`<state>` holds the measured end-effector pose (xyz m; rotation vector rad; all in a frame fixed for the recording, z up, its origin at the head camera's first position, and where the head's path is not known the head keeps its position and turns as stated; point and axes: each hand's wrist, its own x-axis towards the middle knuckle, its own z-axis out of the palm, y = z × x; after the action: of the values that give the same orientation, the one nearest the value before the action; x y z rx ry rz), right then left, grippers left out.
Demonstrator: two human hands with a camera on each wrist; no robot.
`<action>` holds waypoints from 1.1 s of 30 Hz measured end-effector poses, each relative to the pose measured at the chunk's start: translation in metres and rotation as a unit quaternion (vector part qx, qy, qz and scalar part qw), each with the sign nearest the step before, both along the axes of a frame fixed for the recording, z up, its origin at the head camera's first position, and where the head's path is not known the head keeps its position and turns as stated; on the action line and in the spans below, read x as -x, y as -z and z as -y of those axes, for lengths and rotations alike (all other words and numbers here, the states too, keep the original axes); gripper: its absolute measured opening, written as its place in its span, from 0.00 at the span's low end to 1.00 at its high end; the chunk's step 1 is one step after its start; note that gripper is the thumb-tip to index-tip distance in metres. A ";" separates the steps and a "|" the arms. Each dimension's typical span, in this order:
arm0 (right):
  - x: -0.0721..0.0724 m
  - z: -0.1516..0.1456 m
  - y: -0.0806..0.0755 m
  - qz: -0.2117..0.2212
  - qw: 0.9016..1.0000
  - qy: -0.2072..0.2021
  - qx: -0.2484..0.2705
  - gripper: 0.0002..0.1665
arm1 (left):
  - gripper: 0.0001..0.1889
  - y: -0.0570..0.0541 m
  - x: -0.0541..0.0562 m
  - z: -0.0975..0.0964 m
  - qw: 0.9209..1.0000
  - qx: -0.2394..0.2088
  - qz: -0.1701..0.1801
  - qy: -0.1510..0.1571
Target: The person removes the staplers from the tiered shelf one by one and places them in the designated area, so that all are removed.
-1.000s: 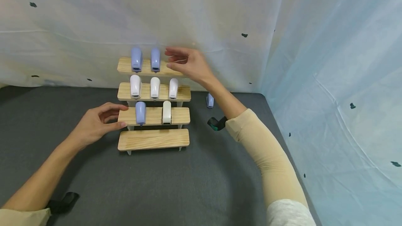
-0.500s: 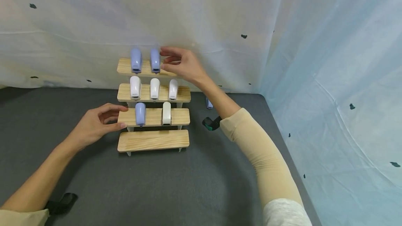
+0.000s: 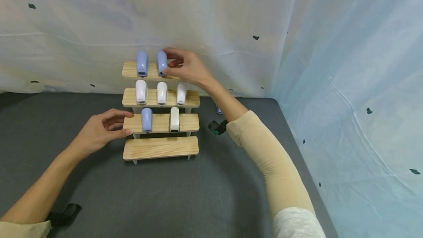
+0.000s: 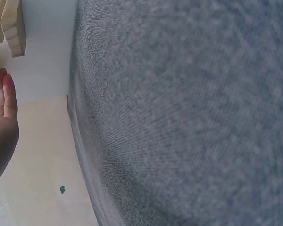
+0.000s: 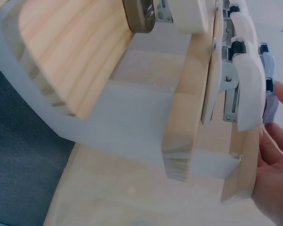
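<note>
While the left hand point(image 3: 100, 131) grips a grained-wood shelf point(image 3: 191, 122), the right hand point(image 3: 189, 67) pinches a rounded stapler point(image 3: 161, 61).

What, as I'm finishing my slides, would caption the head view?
Left hand holds a tiered wooden stand; right hand pinches a blue top-shelf stapler.

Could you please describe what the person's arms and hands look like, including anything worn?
The left hand and right hand are bare, without gloves. The left sleeve and right sleeve are plain cream, with light grey fabric above the right one. A black strap-like piece shows by the left sleeve, a black-and-green piece by the right.
</note>
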<state>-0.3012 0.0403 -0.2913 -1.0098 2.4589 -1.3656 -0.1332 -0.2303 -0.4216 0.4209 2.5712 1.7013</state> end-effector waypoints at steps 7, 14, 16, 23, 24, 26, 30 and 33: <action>0.001 0.004 0.000 0.003 1.000 -0.014 0.011 0.39 | 0.26 0.000 0.001 0.000 1.000 -0.004 -0.004 0.001; 0.001 0.005 0.000 0.014 1.000 -0.008 0.016 0.39 | 0.26 -0.001 0.002 -0.001 1.000 0.004 0.001 -0.007; 0.001 0.005 0.000 0.013 1.000 -0.007 0.018 0.38 | 0.26 -0.001 0.002 -0.001 1.000 0.004 0.003 -0.010; -0.002 0.003 0.000 0.007 1.000 0.002 0.005 0.38 | 0.26 -0.001 0.001 -0.002 1.000 -0.003 0.001 -0.007; -0.002 0.002 0.000 0.009 1.000 0.002 0.006 0.39 | 0.26 -0.001 0.000 -0.002 1.000 -0.001 -0.002 -0.005; -0.004 0.001 0.000 0.009 1.000 0.001 0.010 0.39 | 0.26 -0.001 0.000 -0.001 1.000 -0.002 -0.001 -0.004; -0.006 -0.002 0.000 0.007 1.000 -0.006 0.024 0.40 | 0.26 0.000 -0.001 -0.002 1.000 -0.002 -0.003 -0.002; -0.008 -0.005 0.000 0.002 0.999 -0.010 0.044 0.43 | 0.26 0.000 0.000 -0.002 1.000 -0.003 -0.006 -0.002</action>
<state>-0.2931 0.0449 -0.2911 -1.0468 2.3974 -1.4790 -0.1327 -0.2280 -0.4212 0.4266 2.5780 1.7129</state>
